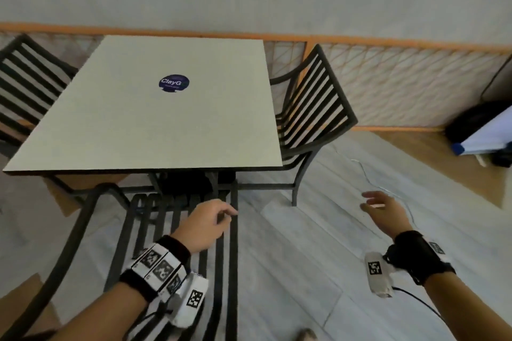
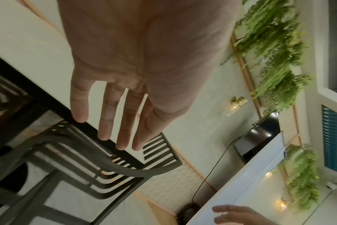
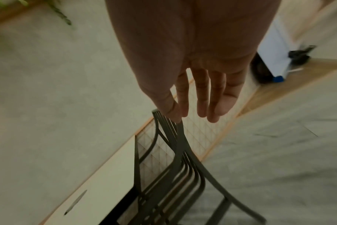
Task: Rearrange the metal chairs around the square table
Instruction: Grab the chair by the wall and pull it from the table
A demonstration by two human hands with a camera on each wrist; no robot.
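Observation:
A square white table with a blue round sticker stands in the head view. Three black slatted metal chairs surround it: one at the left, one at the right, and a near chair at the front edge. My left hand hovers over the near chair's right side. In the left wrist view its fingers are straight and hold nothing above that chair. My right hand hangs open over the floor, right of the near chair. Its fingers point toward the right chair.
A low lattice panel with an orange rail runs behind the table. A black bag and a white board lie on the floor at the far right. A thin cable crosses the grey plank floor near my right hand. Green plants hang on the wall.

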